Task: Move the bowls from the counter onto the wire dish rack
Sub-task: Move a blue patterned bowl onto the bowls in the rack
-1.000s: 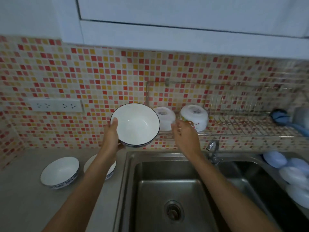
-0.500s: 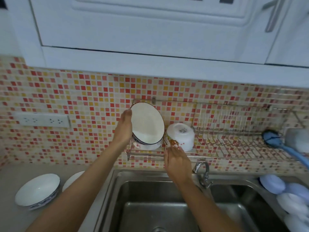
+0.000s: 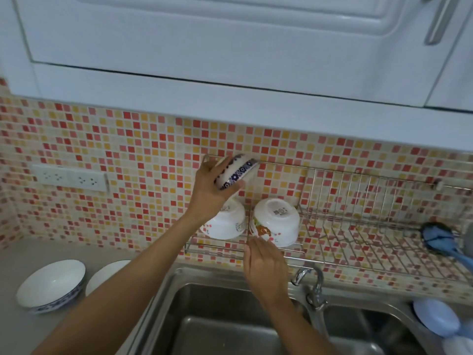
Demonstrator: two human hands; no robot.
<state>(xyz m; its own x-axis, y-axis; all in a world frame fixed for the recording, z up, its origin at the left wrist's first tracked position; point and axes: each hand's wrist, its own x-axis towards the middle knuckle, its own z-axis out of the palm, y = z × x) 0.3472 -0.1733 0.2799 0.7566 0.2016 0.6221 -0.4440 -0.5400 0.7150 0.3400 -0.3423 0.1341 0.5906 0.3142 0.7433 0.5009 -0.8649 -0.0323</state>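
My left hand (image 3: 208, 190) grips a white bowl with a blue patterned band (image 3: 236, 171), turned mouth-down toward the wall above the left end of the wire dish rack (image 3: 358, 242). Two white bowls lie upside down on the rack below it: a plain one (image 3: 225, 224) and one with an orange flower print (image 3: 277, 222). My right hand (image 3: 265, 265) is open just below the flowered bowl, at the rack's front rail, fingertips near its rim. Two more blue-rimmed bowls stand on the counter at the left, one (image 3: 51, 285) fully seen, the other (image 3: 105, 275) partly behind my left forearm.
A steel double sink (image 3: 230, 324) lies under the rack with a tap (image 3: 313, 285) between the basins. A blue brush (image 3: 440, 239) rests at the rack's right end. Pale blue plates (image 3: 437, 321) sit at the far right. A socket strip (image 3: 69, 178) is on the tiled wall.
My left hand has raised the blue-banded bowl and tipped it over, so its outside now faces me, above the rack's left end. My right hand stays low by the flowered bowl.
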